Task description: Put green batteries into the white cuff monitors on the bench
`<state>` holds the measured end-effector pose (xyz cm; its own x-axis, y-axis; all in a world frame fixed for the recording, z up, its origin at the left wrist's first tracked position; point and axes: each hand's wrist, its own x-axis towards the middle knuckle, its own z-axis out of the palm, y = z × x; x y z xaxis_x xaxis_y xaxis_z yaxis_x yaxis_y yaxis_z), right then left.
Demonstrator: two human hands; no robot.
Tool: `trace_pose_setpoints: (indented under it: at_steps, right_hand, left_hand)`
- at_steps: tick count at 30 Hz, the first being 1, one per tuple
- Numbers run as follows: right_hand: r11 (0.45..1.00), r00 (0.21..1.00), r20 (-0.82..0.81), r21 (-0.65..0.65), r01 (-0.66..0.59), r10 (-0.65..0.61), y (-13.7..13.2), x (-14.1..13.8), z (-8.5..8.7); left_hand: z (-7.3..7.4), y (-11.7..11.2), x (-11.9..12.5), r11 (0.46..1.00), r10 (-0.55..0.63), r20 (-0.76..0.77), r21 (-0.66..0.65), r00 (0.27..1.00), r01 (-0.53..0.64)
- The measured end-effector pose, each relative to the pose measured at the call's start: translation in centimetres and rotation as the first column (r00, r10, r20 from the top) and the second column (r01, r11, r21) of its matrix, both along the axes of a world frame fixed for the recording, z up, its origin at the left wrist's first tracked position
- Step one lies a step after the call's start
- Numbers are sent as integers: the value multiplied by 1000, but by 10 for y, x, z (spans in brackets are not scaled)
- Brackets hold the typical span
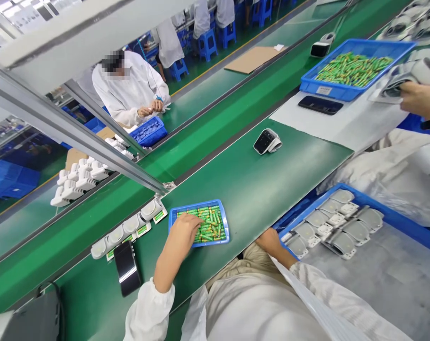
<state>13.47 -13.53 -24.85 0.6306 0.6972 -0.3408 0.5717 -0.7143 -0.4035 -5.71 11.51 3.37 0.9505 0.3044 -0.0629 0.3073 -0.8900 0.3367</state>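
My left hand [185, 232] lies over a small blue tray [222, 222] of green AA-size batteries [211, 225], its fingers down among them. I cannot tell whether it grips one. My right hand [270, 241] sits at the near corner of a large blue tray [343, 199], just beside its rim, and no held item shows. That tray carries several white wrist-cuff devices [357, 232] in rows. On the green belt [250, 175] between my hands and the row of white devices [126, 227], a black phone [127, 267] lies face up.
A co-worker's hand [417, 99] at upper right grips a white device above a blue battery crate [353, 68], with a black phone [320, 104] and a lone monitor [267, 141] nearby. An aluminium rail [76, 128] crosses the view. Beyond sits a person in a white smock [129, 87].
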Motion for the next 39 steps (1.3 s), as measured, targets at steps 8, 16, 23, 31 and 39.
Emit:
trace_pose_setpoints:
  at_steps: [8,16,23,31,39]
  right_hand:
    - [995,999,20,-92,-38,40,-4,2,-9]
    - [993,999,27,-114,-37,40,-5,2,-3]
    - [993,1000,15,-117,-25,27,-4,1,-3]
    - [996,999,11,-87,-30,31,-4,2,-4]
    - [995,999,28,-100,-23,26,-4,2,-6]
  left_hand:
    - [5,-4,4,994,-112,-263,-38,958,105]
    - [2,-7,9,991,-130,-251,-67,959,117]
    - [1,-4,9,969,-241,-222,-111,945,221]
    - [2,-4,10,961,-275,-224,-51,935,271]
    - [7,-7,3,963,-243,-266,53,933,266]
